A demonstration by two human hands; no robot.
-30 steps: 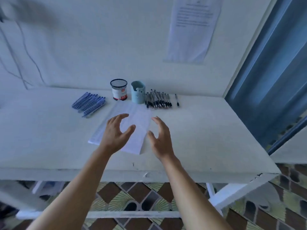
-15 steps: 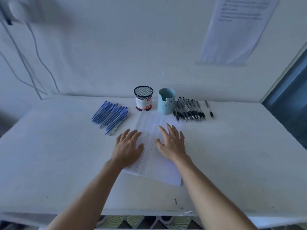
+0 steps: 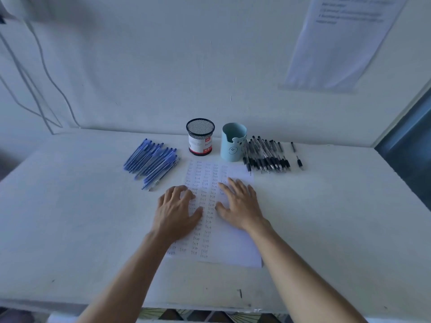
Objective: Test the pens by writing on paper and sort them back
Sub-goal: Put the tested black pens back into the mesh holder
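**Both hands flat on the test sheet, pens lying in two heaps**

The paper (image 3: 233,249) lies in the middle of the white table (image 3: 70,217), slightly askew, with columns of small handwritten marks that look like the word "test" (too small to be sure). The marks fill its left and middle parts. The palms and wrists hide part of the sheet.

The left hand (image 3: 177,210) rests on the sheet's left side and the right hand (image 3: 240,203) on its right side. The fingers of both are spread and only gently bent, pressing on the paper. Neither hand holds a pen or anything else.

The blue pens (image 3: 152,160) lie in a loose slanted heap on the table, just beyond the sheet's far left corner. The black pens (image 3: 265,157) lie in a row near its far right corner, the nearest one touching or overlapping the paper's edge; which cannot be told. One lone black pen (image 3: 296,156) lies a little apart to their right.

Between the heaps two holders stand upright: a black mesh cup (image 3: 200,137) with a white and red label, and a teal cup (image 3: 233,143) with a drawn face. What they hold cannot be seen from this angle.

On the wall a printed notice (image 3: 338,43) hangs, its top cut off and its text blurred. Cables (image 3: 46,73) run down at far left.
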